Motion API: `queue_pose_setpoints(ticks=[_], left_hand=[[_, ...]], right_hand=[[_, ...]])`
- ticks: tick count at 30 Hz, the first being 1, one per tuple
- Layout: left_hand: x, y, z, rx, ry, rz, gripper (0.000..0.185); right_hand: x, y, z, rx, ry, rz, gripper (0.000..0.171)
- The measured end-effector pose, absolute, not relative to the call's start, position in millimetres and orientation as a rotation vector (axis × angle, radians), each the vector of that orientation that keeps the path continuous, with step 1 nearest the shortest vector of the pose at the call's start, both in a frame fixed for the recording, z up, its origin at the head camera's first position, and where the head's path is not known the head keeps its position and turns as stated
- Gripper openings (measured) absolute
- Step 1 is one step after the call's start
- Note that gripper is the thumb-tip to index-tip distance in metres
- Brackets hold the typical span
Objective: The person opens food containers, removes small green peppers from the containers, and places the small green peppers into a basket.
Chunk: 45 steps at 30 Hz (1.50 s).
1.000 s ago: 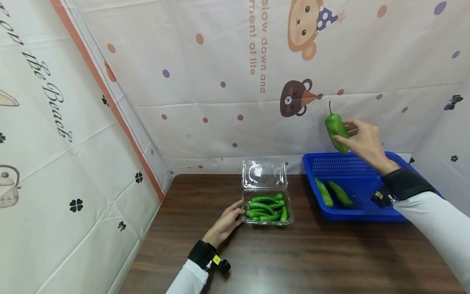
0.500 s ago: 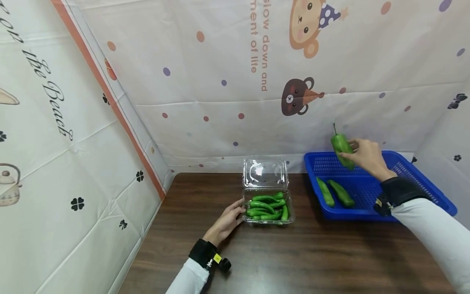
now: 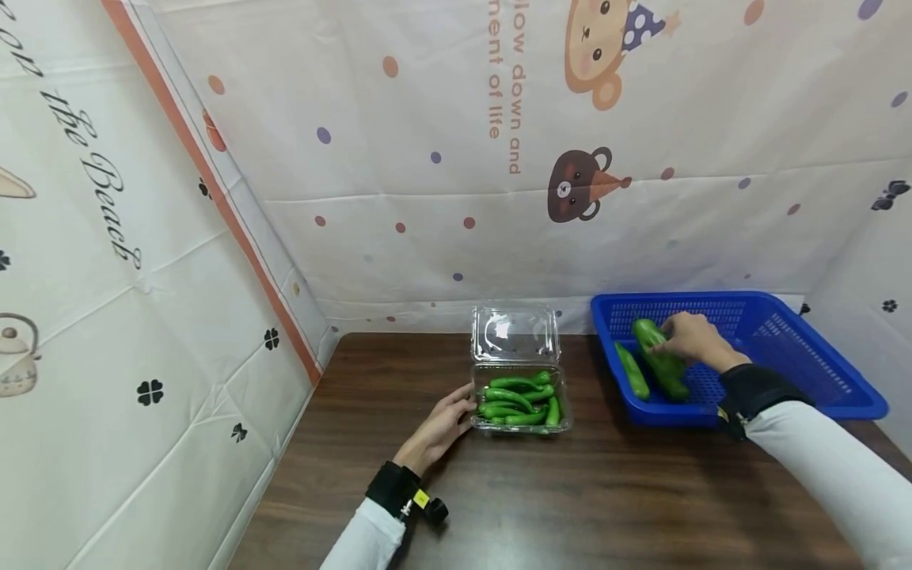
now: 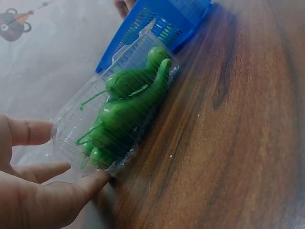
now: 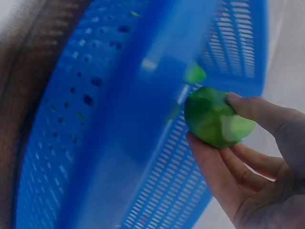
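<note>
My right hand grips a large green pepper between thumb and fingers, low inside the blue basket. The right wrist view shows the blunt end of that pepper. A slim green pepper lies at the basket's left side; another one beside it is partly covered by the held pepper. On the table, a clear plastic clamshell box stands with its lid up, holding several small green chili peppers. My left hand touches the box's left side with extended fingertips.
The dark wooden table carries the box in the middle and the basket at right. A printed white cloth hangs behind the table, with another printed cloth along the left.
My right hand has lowered the large green pepper from above the basket's back rim down into the basket. The left hand stays at the box.
</note>
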<state>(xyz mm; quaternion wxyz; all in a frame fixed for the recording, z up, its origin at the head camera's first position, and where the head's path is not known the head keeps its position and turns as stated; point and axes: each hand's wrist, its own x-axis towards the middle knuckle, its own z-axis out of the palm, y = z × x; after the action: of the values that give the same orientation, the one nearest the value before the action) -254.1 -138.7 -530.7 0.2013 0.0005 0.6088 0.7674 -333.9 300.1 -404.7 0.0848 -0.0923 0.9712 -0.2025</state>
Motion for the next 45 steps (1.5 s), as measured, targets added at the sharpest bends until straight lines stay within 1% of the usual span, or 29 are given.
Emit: queue_pose_setpoints(ticks=[6, 12, 14, 16, 21, 22, 30, 34, 41, 45], left_hand=[[-255.3, -138.4, -532.4, 0.0, 1.687, 2.15, 0.063], [-255.0, -139.7, -533.6, 0.009, 1.681, 2.15, 0.063], [-255.0, -140.5, -533.4, 0.014, 1.686, 2.146, 0.063], [-255.4, -140.9, -532.8, 0.026, 1.692, 2.141, 0.062], [-255.6, -140.8, -531.8, 0.022, 1.697, 2.138, 0.062], [-255.5, -140.7, -532.0, 0.021, 1.695, 2.14, 0.062], [-255.0, -140.4, -532.6, 0.022, 1.691, 2.148, 0.062], [-255.3, -140.0, -532.4, 0.023, 1.688, 2.153, 0.063], [-254.9, -140.7, -533.4, 0.017, 1.683, 2.152, 0.063], [-254.9, -140.7, -532.5, 0.015, 1.682, 2.152, 0.062]], right_hand=[[-329.8, 297.4, -419.6, -0.252, 2.828, -0.567, 0.055], [-327.4, 296.9, -432.6, -0.246, 2.797, -0.554, 0.032], [-327.0, 295.6, -434.7, -0.241, 2.802, -0.543, 0.028], [-326.1, 294.2, -435.4, -0.238, 2.811, -0.528, 0.031], [-322.0, 291.7, -432.8, -0.239, 2.824, -0.502, 0.047], [-321.1, 291.4, -432.3, -0.238, 2.822, -0.501, 0.047], [-317.4, 289.2, -431.1, -0.217, 2.791, -0.538, 0.031], [-317.6, 289.5, -432.2, -0.191, 2.783, -0.564, 0.029], [-318.1, 293.6, -440.7, -0.182, 2.743, -0.595, 0.049], [-317.5, 292.8, -435.3, -0.219, 2.748, -0.6, 0.053]])
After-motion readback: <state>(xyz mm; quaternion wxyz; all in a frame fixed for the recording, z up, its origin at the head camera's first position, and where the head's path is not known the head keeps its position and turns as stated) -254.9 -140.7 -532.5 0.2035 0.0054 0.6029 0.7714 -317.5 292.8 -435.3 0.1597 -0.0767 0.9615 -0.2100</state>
